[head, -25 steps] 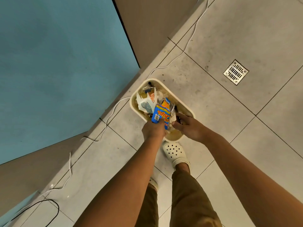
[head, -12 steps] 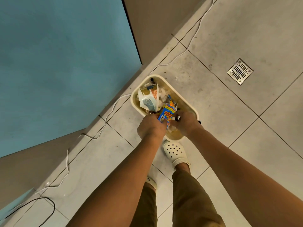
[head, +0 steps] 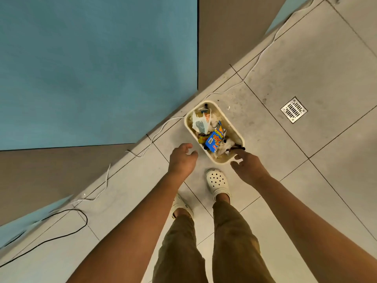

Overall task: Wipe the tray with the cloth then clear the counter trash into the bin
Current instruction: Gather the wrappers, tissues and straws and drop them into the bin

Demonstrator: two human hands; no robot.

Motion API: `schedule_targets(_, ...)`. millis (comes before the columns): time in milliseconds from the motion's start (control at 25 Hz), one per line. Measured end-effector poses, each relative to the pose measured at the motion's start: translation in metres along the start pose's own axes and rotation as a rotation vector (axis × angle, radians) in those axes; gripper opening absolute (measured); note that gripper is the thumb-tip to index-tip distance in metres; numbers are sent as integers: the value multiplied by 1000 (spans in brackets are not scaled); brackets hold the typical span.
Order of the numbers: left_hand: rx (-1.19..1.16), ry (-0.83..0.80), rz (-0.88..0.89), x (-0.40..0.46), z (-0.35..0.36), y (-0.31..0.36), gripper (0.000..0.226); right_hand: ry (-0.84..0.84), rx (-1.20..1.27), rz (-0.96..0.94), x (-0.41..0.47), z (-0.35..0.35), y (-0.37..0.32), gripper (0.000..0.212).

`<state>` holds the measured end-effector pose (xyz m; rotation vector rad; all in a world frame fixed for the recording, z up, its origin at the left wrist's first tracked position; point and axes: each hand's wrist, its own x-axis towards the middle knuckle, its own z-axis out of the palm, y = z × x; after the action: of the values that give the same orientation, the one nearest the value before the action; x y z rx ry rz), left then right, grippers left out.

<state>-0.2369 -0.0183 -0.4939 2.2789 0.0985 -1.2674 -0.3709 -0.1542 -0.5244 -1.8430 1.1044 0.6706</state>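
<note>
- bin (head: 236,130): cream plastic, smooth, matt rim
- chip packet (head: 213,141): blue printed foil, glossy, crinkled (silver inner face showing at the top edge)
- crumpled tissue (head: 213,120) in the bin: white paper, soft, matt
- floor tiles (head: 306,64): pale grey, matt, scuffed and stained
- drain grate (head: 293,109): slotted metal, dull shine
- clog (head: 217,181): white moulded foam-like plastic, perforated
- trousers (head: 234,242): olive woven cloth, matt
- wall panel (head: 91,64): blue, flat matt
</note>
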Motion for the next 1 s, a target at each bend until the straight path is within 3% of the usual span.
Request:
schedule_targets(440, -327, 65, 358, -252, -187, 115, 29, 52, 68, -653, -216, -123, -221, 22)
schedule_targets(760, -444, 344, 605, -350, -310, 104, 25, 103, 14, -959, -314, -129, -360, 17)
schedule_targets(1000, -581, 551, 686, -385, -390, 62, 20, 91, 37, -1017, -356, -100, -429, 14)
